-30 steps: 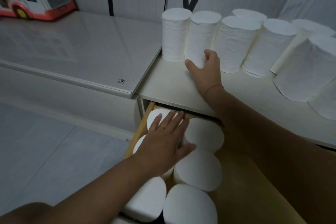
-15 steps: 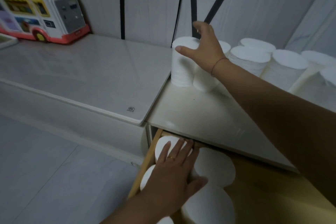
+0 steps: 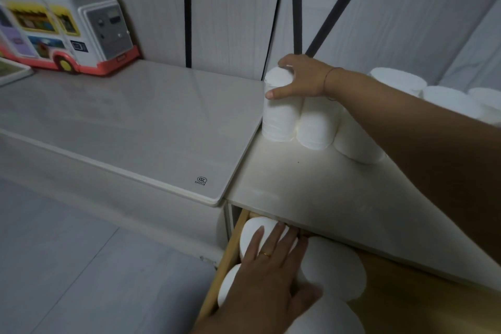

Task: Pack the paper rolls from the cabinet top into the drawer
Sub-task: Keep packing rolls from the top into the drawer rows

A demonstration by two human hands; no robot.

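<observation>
One-handed: clasps leftmost roll (image 3: pixel 279 119) from above in right hand (image 3: pixel 301 77), thumb in front, fingers over top. Stands upright, axis vertical, on cabinet top (image 3: pixel 292 187). Sits above and behind open drawer (image 3: pixel 228 253), left hand (image 3: pixel 273 276) flat on packed rolls (image 3: pixel 336 271) there.

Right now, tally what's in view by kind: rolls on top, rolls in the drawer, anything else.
Rolls on cabinet top: 6 in view, more may be hidden
Rolls in drawer: 4 in view
Toy bus: 1
Total: 11
</observation>
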